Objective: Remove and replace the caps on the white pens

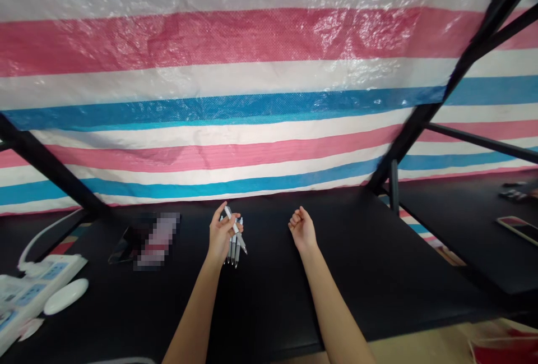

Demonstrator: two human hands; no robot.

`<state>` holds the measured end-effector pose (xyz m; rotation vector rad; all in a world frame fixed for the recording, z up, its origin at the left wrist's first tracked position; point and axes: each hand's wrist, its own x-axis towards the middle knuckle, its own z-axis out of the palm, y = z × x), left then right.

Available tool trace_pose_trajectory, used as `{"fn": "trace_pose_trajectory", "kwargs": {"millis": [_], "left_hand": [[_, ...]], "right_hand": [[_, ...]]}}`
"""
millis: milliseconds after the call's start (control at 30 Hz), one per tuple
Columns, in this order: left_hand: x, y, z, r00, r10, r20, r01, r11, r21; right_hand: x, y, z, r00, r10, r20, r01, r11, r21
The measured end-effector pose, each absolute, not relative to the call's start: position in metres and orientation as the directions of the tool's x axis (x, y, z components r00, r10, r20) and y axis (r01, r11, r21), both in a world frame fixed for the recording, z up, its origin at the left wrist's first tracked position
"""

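My left hand is closed round a white pen, held at a slant between thumb and fingers. Just beneath and beside this hand, several grey-and-white pens lie together on the black tabletop, their tips toward me. The hand covers part of them. To the right, apart from the pens, my right hand is curled into a loose fist above the table, and nothing shows in its fingers.
At left lie a dark phone-like object, a white power strip and a white oval object. Black frame bars rise on both sides, before a striped plastic sheet. A phone lies on the right-hand table.
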<state>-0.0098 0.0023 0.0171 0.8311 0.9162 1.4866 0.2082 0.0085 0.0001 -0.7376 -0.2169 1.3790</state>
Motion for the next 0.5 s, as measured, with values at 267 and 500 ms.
{"fn": "trace_pose_trajectory", "kwargs": {"millis": [267,500], "left_hand": [[-0.0115,0.0011,0.0231,-0.109,0.994,-0.009,-0.44,-0.04,0.897],[-0.0155,0.0016,0.0227,-0.08,0.997,-0.006,-0.44,-0.03,0.898]], "right_hand": [[0.2077,0.009,-0.0006,0.196,0.933,-0.302,-0.836,-0.003,-0.549],[0.2081,0.0098,-0.0019,0.197,0.929,-0.313,-0.836,-0.007,-0.549]]}}
